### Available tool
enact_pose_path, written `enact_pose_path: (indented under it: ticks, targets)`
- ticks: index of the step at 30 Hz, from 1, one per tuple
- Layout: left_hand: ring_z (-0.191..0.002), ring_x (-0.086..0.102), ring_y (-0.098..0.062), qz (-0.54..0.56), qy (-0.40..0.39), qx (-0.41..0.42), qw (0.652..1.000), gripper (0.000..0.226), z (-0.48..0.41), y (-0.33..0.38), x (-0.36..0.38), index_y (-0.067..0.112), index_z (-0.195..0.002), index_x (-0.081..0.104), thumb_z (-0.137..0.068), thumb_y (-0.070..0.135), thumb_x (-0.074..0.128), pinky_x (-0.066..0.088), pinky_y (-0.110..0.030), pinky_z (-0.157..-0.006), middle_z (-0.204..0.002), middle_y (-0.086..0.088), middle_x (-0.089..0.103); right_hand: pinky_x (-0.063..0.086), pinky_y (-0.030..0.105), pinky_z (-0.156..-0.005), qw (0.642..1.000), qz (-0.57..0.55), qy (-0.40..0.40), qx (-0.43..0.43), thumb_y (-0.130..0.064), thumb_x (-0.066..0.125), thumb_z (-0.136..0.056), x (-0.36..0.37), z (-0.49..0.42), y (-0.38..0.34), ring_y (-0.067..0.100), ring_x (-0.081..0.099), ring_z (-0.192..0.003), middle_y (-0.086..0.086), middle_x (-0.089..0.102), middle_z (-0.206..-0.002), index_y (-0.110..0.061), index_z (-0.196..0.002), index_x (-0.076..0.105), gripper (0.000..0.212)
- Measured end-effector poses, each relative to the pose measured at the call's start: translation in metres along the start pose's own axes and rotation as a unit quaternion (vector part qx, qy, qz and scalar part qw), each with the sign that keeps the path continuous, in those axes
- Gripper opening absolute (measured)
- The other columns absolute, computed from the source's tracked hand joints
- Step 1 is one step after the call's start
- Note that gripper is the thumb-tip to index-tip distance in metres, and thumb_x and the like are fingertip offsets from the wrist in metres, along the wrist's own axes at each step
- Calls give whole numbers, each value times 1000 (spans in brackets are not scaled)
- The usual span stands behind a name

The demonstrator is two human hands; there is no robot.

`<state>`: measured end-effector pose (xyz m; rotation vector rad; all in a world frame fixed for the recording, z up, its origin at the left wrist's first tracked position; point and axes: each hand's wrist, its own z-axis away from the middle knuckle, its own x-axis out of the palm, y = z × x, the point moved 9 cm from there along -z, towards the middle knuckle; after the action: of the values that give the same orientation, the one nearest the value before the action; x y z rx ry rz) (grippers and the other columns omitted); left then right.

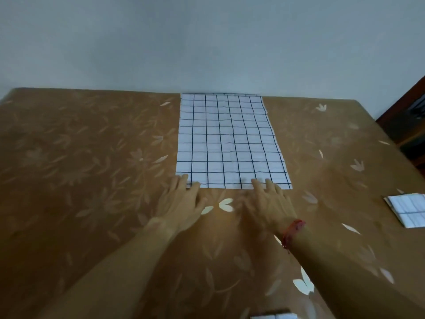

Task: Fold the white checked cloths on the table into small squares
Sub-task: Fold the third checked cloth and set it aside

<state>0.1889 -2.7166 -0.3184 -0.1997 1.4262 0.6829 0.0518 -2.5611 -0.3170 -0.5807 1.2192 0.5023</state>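
Centrally, one white checked cloth [230, 141] with dark grid lines lies spread flat as a long rectangle on the table [80, 157]. Its far edge reaches the table's far edge by the wall [207, 42], and its near edge faces the person. At the near left corner, the left hand [181, 201] lies palm down, fingers straight and slightly spread, fingertips resting on the cloth and gripping nothing. Along the near edge, toward the right corner, the right hand [268, 203] lies palm down with straight fingers touching the cloth, likewise gripping nothing. The two hands are apart, with brown table covering between them. A red thread band [293, 232] circles the right wrist. A stack of folded checked cloths [408, 209] sits at the right edge of view, well apart from the spread cloth. A white item [273, 316] at the near edge is cut off, and what it is cannot be told. The table covering is brown with pale leaf shapes. Dark wooden furniture [411, 125] stands far right, partly in view.
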Motion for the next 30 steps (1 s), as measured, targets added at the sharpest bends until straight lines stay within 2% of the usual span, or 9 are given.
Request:
enact_pose_path:
  ticks: [5, 10, 13, 16, 19, 21, 23, 26, 30]
  targets:
    - [-147, -3, -25, -28, -10, -1, 1000, 57, -12, -6, 23, 23, -147, 27, -98, 50, 31, 5, -40, -117, -160, -11, 6, 22, 48, -114, 1000, -9, 22, 5, -56, 38, -92, 19, -17, 7, 33, 11, -146, 20, 16, -157, -26, -149, 18, 67]
    - [-147, -3, -21, -39, -17, 2, 999, 63, -11, -9, 33, 18, -152, 14, -99, 50, 26, 1, -37, -118, -160, -9, 5, 27, 45, -111, 999, -5, 38, -19, -56, 36, -91, 25, -22, 5, 28, 26, -140, 13, 33, -148, -29, -144, 23, 61]
    - [-147, 5, -20, -37, 9, 9, 999, 61, -9, -8, 27, 14, -150, 22, -99, 46, 28, 6, -35, -117, -159, -8, 13, 29, 45, -111, 999, 10, 37, -21, -57, 34, -92, 29, -20, 4, 26, 31, -137, 11, 37, -145, -27, -145, 24, 62]
    - [-142, 22, -18, -25, 52, 16, 998, 53, -6, -8, 17, 8, -141, 40, -98, 39, 34, 16, -34, -114, -153, -7, 32, 30, 44, -109, 998, 20, 46, -26, -54, 33, -93, 28, -15, 0, 27, 36, -134, 10, 42, -141, -24, -145, 25, 60]
    - [-116, 50, -23, -15, 116, 42, 992, 28, -1, -7, 0, 6, -111, 60, -90, 22, 49, 35, -35, -98, -121, -7, 59, 30, 43, -110, 998, 34, 49, -32, -55, 34, -93, 28, -11, -5, 27, 37, -133, 9, 43, -141, -21, -147, 24, 64]
    - [-95, 58, -27, -1, 147, 52, 988, 17, 4, -10, -13, 4, -96, 63, -79, 8, 61, 44, -37, -83, -100, -8, 63, 30, 43, -110, 997, 45, 53, -35, -59, 37, -92, 28, -6, -10, 26, 38, -133, 7, 43, -140, -22, -147, 25, 68]
    - [-89, 61, -29, 9, 168, 48, 985, 26, 8, -19, -24, 2, -100, 66, -73, 0, 67, 51, -40, -75, -97, -9, 65, 31, 44, -111, 997, 40, 55, -36, -67, 37, -88, 26, -1, -16, 27, 38, -133, 8, 44, -139, -23, -147, 27, 74]
    - [-87, 61, -31, 34, 212, 54, 975, 30, 18, -34, -44, 4, -104, 66, -75, -6, 66, 52, -42, -74, -97, -9, 65, 33, 46, -110, 996, 33, 62, -52, -72, 31, -85, 24, 7, -28, 28, 40, -132, 10, 44, -139, -24, -146, 30, 77]
    - [-81, 57, -30, 35, 235, 45, 970, 24, 37, -59, -66, 10, -92, 65, -73, -6, 63, 45, -39, -70, -86, -4, 65, 33, 41, -106, 995, 59, 57, -56, -40, 50, -90, 22, 18, -32, 27, 41, -129, 8, 44, -137, -22, -142, 34, 58]
